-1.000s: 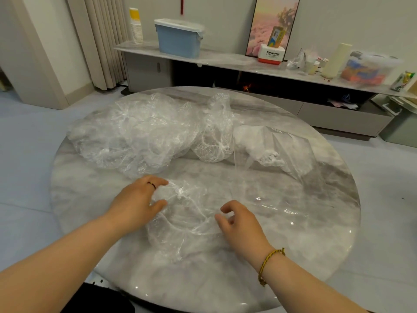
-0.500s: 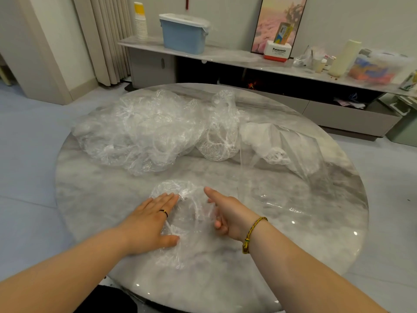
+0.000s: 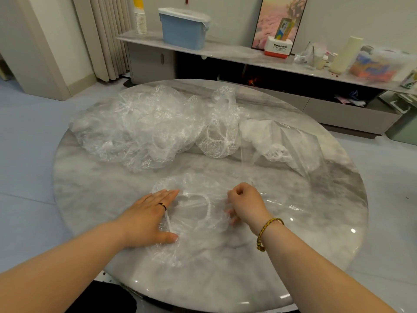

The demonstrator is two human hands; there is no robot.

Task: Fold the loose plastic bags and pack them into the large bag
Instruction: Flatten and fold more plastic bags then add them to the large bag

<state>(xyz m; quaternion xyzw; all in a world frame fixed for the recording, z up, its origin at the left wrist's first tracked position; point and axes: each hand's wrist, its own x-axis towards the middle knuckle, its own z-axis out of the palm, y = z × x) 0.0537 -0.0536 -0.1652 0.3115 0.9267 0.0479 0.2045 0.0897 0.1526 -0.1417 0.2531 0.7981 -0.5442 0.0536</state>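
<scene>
A clear loose plastic bag [image 3: 198,213] with a white elastic rim lies flattened on the round marble table [image 3: 94,195] in front of me. My left hand [image 3: 150,216] presses flat on its left side, fingers spread. My right hand [image 3: 244,203] is curled, pinching the bag's right edge. A heap of crumpled clear bags [image 3: 140,127] lies at the back left, with one more bag [image 3: 220,136] beside it. The large clear bag [image 3: 291,145] stands open at the right, holding white folded plastic.
Behind the table runs a low shelf [image 3: 225,53] with a blue bin [image 3: 184,29], a stack of cups [image 3: 140,16], a picture [image 3: 281,21] and boxes. Curtains [image 3: 106,35] hang at the back left. Grey floor surrounds the table.
My left hand went from gripping the bag to pressing flat on it. My right hand moved up and right and closed on the bag's right edge; the bag is spread wider.
</scene>
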